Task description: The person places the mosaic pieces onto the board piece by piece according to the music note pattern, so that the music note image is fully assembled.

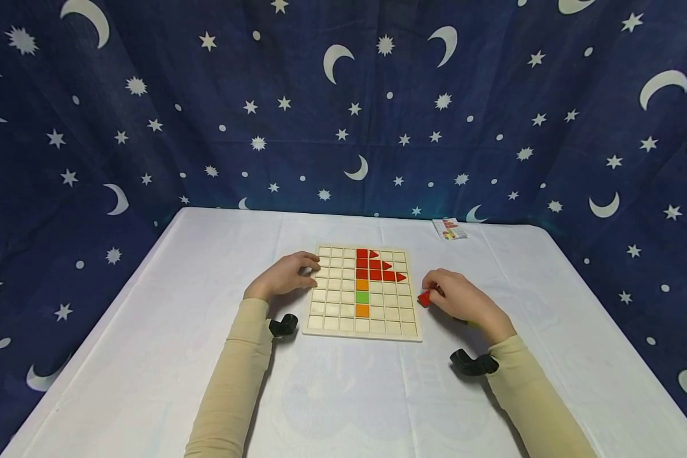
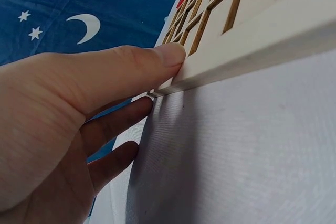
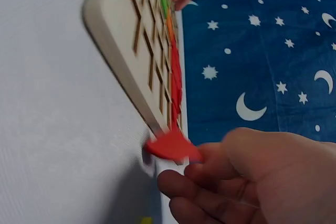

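A wooden grid board (image 1: pixel 332 323) lies on the white table. Red square and triangular tiles (image 1: pixel 376 275) fill part of its upper right cells. Below them, in one column, sit an orange tile (image 1: pixel 362 285), a green tile (image 1: pixel 362 297) and another orange tile (image 1: pixel 362 310). My left hand (image 1: pixel 283 275) touches the board's left edge, its thumb (image 2: pixel 170 54) resting on the rim. Just off the right edge, my right hand (image 1: pixel 464 296) pinches a red triangular tile (image 3: pixel 172 146) between thumb and finger; the tile is blurred in the right wrist view.
A small printed card (image 1: pixel 450 229) lies near the table's far edge. Something yellow (image 3: pixel 146 220), partly hidden in the head view, is below my right hand. Black wrist mounts (image 1: pixel 474 363) stick out from both sleeves. A dark starry cloth (image 1: pixel 298 127) hangs behind the white table (image 1: pixel 343 394).
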Demonstrator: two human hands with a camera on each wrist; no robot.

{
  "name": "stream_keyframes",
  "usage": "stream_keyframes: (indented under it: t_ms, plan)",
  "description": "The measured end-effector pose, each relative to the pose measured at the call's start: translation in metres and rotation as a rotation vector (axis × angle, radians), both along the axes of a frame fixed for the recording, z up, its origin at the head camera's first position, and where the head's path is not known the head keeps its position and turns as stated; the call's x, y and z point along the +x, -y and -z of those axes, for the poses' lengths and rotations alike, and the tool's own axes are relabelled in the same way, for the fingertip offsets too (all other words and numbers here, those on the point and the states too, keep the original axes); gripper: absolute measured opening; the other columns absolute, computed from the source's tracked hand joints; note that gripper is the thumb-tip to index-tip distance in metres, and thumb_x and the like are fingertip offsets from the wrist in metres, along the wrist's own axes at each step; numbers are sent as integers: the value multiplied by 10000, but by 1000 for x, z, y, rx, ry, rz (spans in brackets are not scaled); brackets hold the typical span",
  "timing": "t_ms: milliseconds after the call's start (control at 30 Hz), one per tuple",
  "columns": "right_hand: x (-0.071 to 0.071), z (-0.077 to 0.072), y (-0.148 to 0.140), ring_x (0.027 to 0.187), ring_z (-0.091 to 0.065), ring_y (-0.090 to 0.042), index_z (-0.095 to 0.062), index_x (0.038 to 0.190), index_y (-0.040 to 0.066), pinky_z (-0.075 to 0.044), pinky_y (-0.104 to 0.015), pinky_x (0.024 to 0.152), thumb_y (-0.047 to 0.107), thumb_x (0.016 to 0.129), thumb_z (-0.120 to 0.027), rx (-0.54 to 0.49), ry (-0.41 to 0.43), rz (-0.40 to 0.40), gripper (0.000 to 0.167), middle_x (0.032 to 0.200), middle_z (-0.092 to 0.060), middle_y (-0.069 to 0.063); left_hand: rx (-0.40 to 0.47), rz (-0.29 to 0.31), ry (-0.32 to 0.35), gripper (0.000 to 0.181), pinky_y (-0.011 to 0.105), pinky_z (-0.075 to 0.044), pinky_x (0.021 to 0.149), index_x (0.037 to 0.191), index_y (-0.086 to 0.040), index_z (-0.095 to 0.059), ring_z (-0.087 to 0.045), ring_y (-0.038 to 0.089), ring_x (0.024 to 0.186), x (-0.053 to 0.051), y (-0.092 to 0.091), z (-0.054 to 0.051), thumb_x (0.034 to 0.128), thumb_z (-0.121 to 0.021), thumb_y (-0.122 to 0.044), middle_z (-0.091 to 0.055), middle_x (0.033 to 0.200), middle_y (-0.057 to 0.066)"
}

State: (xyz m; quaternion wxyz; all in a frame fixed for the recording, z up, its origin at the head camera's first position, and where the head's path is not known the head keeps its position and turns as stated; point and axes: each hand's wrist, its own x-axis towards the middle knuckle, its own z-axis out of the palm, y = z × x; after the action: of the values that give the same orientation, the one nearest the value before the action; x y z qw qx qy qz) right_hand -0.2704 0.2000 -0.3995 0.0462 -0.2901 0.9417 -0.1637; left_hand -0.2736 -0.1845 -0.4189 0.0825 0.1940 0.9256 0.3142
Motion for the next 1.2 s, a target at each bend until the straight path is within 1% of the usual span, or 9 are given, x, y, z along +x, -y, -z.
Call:
stream_keyframes:
  t_ms: [133,233,367,433,533,633,767,967,1200]
  plan:
    - [-3,-2,-7,790,-542,-182,-667,1004,25,-517,-390,752,35,888,-603,13,21,23,133,907,-619,-36,-13,-5,-1,422,447,-309,1146,1276,4,-627,-384,333,1377,-1,0,1,899,-714,-164,-473,1451,135]
    - [-2,-3,-12,851,-557,-187,-685,1129,20,-527,-393,794,74,894,-667,40,54,-43,242,999,-628,-53,-15,-5,-2,422,446,-312,1145,1278,2,-625,-383,329,1378,-1,0,2,901,-713,-164,-471,1453,132]
    - [1,-3,-13,1005,-571,-216,-660,1263,66,-513,-439,907,81,888,-707,40,105,-152,378,1146,-621,-57,-13,1,-7,416,446,-312,1145,1272,6,-628,-387,331,1374,-1,0,1,900,-712,-160,-475,1449,136]
    - [0,-2,-12,1002,-574,-201,-683,1220,80,-510,-433,918,76,889,-706,51,113,-150,331,1115,-623,-32,-15,2,-9,414,447,-312,1145,1270,5,-630,-388,333,1374,-1,0,1,900,-712,-162,-476,1448,137]
    - [-2,-1,-10,912,-575,-168,-708,1107,85,-526,-399,863,77,885,-708,72,110,-96,222,1018,-614,-1,-18,0,-9,416,448,-312,1145,1271,4,-630,-385,333,1376,-1,0,1,900,-713,-166,-475,1449,136]
    - [-2,0,-9,850,-554,-160,-700,1085,82,-523,-362,797,136,874,-736,81,106,-54,220,991,-598,-3,-21,-1,-8,421,447,-312,1145,1274,4,-628,-384,333,1377,-1,0,1,900,-714,-168,-474,1451,135]
    - [-1,1,-8,825,-534,-157,-694,1093,76,-500,-325,744,225,848,-773,47,115,-58,298,983,-588,-1,-20,-1,-11,422,450,-315,1143,1275,8,-626,-388,337,1373,1,0,-1,899,-715,-163,-477,1447,139]
    - [0,4,-5,799,-518,-127,-685,990,107,-491,-319,725,197,847,-773,33,74,-94,190,914,-560,29,-12,2,-9,423,448,-315,1143,1279,5,-624,-389,331,1373,1,-1,-1,902,-712,-163,-475,1449,134]
    - [6,-1,2,763,-511,-120,-677,949,136,-480,-304,696,228,860,-751,77,51,-40,148,895,-563,43,-14,-3,-8,415,447,-310,1146,1270,5,-631,-389,333,1373,0,0,0,898,-714,-160,-478,1447,136]
